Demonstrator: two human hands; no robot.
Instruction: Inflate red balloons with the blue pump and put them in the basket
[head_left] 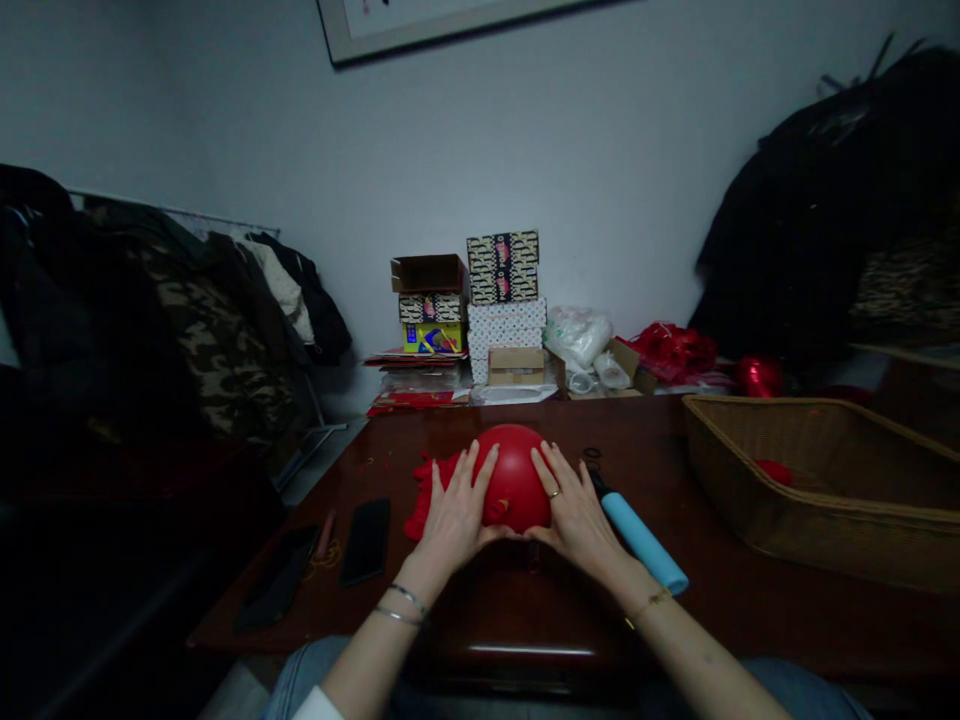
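Observation:
A round, inflated red balloon [514,465] sits between my two hands above the dark wooden table, its knot facing me. My left hand [456,505] presses on its left side with fingers spread. My right hand [576,508], wearing a ring, holds the opposite side in the same way. Both thumbs come close together below the balloon. Partly behind my left hand lies a heap of limp red balloons [418,505]. Beside my right wrist is a light blue cylinder [643,542] with a black end, which looks like a hand pump.
Two dark phone-like slabs [366,540] [279,580] lie on the left of the table [525,630]. A wicker basket [825,525] with something red inside stands at right. Stacked boxes [506,330] and red shiny wrapping [671,352] line the back. Clothes hang on a rack [202,310] at left.

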